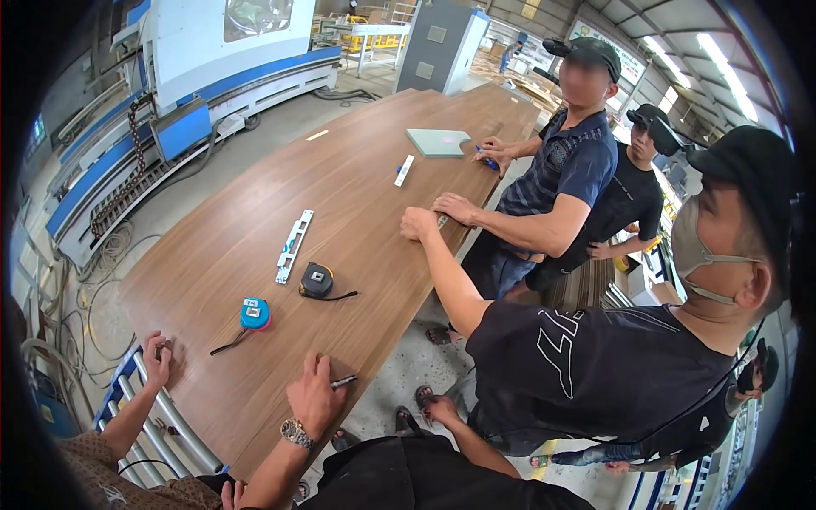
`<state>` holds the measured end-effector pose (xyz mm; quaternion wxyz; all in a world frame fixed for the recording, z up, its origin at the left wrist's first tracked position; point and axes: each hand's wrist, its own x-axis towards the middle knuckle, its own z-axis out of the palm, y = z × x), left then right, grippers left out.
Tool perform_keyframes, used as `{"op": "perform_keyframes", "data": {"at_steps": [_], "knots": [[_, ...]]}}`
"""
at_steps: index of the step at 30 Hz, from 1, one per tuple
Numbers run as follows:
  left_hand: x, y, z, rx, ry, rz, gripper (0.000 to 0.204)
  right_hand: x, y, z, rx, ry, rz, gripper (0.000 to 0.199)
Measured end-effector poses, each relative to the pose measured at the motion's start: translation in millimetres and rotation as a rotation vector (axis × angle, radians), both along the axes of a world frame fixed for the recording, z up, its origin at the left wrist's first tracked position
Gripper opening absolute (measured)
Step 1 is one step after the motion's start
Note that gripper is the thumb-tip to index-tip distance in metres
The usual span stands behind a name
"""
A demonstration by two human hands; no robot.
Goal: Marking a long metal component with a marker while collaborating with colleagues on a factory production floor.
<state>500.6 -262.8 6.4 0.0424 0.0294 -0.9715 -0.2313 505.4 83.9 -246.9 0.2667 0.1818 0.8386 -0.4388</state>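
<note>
My left hand (313, 401), with a wristwatch, rests on the near edge of a long brown wooden tabletop (357, 195) and holds a pen (343, 382) whose tip points right. Beyond it lie a blue tape measure (255, 314) and a black tape measure (317, 280), both with some tape pulled out. My right hand (442, 412) hangs off the table's right side above the floor, fingers loose and nothing in it. Further up the tabletop lies a white metal strip (294, 246).
Another person's hand (157, 357) grips the table's left corner above a metal roller rack (161, 416). A masked person's fist (418, 223) and another person's hands (455, 206) rest on the right edge. A grey-green panel (438, 142) lies far off. A blue-white machine (195, 76) stands at left.
</note>
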Motion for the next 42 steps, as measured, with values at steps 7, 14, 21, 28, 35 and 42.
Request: {"op": "perform_keyframes", "data": {"at_steps": [7, 14, 21, 28, 35, 42], "knots": [[9.0, 16.5, 6.8, -0.044, 0.015, -0.110, 0.090, 9.1, 12.1, -40.3, 0.024, 0.209, 0.080, 0.032], [19.2, 16.0, 20.4, -0.106, -0.117, -0.058, 0.110, 17.4, 9.9, -6.2, -0.075, -0.034, 0.088, 0.032], [31.7, 6.8, 2.7, -0.106, -0.083, 0.032, 0.107, 18.5, 14.3, -1.8, -0.066, -0.024, 0.022, 0.031], [31.4, -0.2, 4.7, -0.084, -0.111, 0.097, 0.098, 20.3, 19.4, -8.6, -0.074, -0.034, 0.003, 0.030], [26.8, 0.4, 1.4, -0.039, -0.076, 0.135, 0.086, 23.1, 32.5, -19.2, -0.020, -0.052, 0.009, 0.033], [38.4, 4.7, -5.5, 0.069, 0.182, 0.057, 0.066, 36.2, 32.4, -12.6, -0.038, -0.149, -0.061, 0.031]]}}
